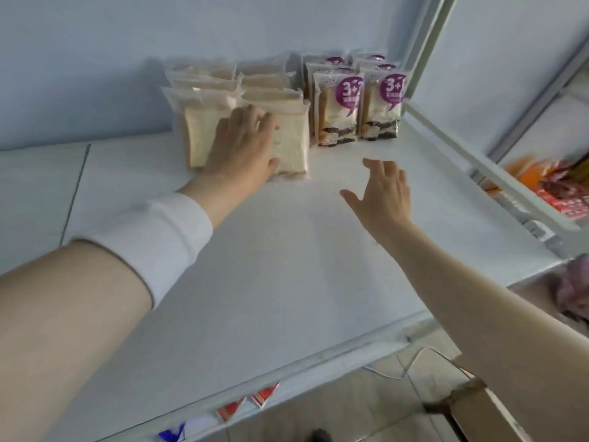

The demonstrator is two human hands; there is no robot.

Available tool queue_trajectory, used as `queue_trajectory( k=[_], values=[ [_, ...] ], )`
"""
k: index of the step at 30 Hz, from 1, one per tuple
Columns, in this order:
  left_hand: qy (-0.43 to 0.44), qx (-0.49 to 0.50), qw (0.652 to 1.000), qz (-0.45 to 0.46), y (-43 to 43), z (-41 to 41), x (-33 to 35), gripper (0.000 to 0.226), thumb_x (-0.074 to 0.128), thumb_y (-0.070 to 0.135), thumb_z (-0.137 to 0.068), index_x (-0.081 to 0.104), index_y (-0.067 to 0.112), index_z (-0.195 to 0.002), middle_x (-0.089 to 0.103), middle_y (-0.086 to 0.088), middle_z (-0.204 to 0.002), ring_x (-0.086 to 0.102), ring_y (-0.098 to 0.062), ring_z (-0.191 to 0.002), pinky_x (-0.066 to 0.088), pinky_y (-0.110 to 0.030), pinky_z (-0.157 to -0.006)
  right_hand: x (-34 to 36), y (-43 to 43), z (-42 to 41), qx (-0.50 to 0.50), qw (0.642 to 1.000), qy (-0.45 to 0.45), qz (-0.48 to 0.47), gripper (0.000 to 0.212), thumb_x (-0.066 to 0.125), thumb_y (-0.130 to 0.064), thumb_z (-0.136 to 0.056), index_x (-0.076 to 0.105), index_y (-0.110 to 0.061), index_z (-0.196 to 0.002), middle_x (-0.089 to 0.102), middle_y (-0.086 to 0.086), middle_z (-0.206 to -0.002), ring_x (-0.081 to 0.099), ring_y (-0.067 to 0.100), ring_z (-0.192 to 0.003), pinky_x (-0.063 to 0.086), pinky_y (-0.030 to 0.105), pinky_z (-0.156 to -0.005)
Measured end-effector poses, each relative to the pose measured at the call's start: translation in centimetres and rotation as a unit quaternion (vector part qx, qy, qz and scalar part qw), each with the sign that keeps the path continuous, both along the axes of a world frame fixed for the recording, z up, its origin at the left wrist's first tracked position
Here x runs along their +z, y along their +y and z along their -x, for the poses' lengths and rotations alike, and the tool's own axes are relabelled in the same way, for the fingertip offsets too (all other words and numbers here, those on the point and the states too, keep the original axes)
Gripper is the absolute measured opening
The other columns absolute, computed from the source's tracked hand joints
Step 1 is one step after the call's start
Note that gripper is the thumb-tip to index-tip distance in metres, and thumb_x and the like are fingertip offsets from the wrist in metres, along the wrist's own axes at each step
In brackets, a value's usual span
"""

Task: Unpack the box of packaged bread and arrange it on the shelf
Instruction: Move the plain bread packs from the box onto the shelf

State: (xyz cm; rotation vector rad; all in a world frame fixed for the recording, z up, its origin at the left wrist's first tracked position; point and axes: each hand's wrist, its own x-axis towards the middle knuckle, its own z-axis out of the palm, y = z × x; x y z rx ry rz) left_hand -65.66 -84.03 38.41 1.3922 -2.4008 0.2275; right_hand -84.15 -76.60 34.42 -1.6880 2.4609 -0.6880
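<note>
Several clear packs of pale sliced bread (291,138) stand in rows at the back of the white shelf (255,266). To their right stand several packs with purple "3+" labels (338,110). My left hand (245,145) lies flat against the two front packs of pale bread, fingers spread over them. My right hand (384,189) hovers open above the shelf, in front of the purple-label packs, touching nothing. A cardboard box (471,406) shows at the lower right, its inside hidden.
A pale wall (95,74) backs the shelf. A white shelf post and rail (452,138) run along the right side, with coloured packs (557,189) on the neighbouring shelf beyond. Red and blue price tags (242,406) hang on the front edge.
</note>
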Motion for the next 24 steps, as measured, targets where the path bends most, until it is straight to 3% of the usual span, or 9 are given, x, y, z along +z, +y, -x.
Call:
queue_trajectory(
  k=[4, 10, 17, 24],
  values=[
    [-0.13, -0.136, 0.982, 0.032, 7.1, 9.5, 1.1, 0.041, 0.052, 0.018, -0.09, 0.043, 0.007, -0.129, 0.046, -0.016, -0.128, 0.042, -0.034, -0.118, 0.035, -0.043, -0.096, 0.6, 8.8, 5.3, -0.033, 0.995, 0.092, -0.017, 0.06, 0.056, -0.032, -0.09, 0.032, -0.014, -0.142, 0.035, 0.009, -0.143, 0.03, 0.03, -0.132, 0.028, 0.041, -0.106],
    [-0.186, -0.295, 0.937, 0.018, 20.8, 27.9, -2.0, 0.036, 0.044, 0.012, -0.091, 0.045, 0.009, -0.127, 0.048, -0.015, -0.127, 0.044, -0.033, -0.117, 0.035, -0.041, -0.094, -1.9, 26.2, 18.8, -0.153, 0.972, 0.149, -0.093, 0.049, 0.052, -0.026, -0.092, 0.038, -0.01, -0.135, 0.037, 0.013, -0.138, 0.033, 0.033, -0.128, 0.032, 0.043, -0.101],
    [-0.276, -0.411, 0.866, -0.063, 36.5, 45.1, -14.0, 0.038, 0.053, 0.026, -0.089, 0.043, 0.01, -0.122, 0.049, -0.014, -0.126, 0.045, -0.032, -0.118, 0.037, -0.041, -0.096, -11.7, 47.3, 33.6, -0.335, 0.906, 0.086, -0.243, 0.04, 0.053, -0.021, -0.089, 0.044, -0.01, -0.127, 0.043, 0.014, -0.131, 0.034, 0.034, -0.127, 0.034, 0.044, -0.1],
    [-0.36, -0.439, 0.81, -0.144, 41.0, 56.5, -25.9, 0.031, 0.051, 0.02, -0.089, 0.044, 0.01, -0.119, 0.051, -0.013, -0.123, 0.046, -0.031, -0.116, 0.037, -0.038, -0.094, -22.2, 54.1, 41.7, -0.368, 0.854, 0.017, -0.367, 0.035, 0.054, -0.022, -0.089, 0.048, -0.012, -0.122, 0.049, 0.011, -0.127, 0.035, 0.032, -0.13, 0.036, 0.044, -0.098]
  ],
)
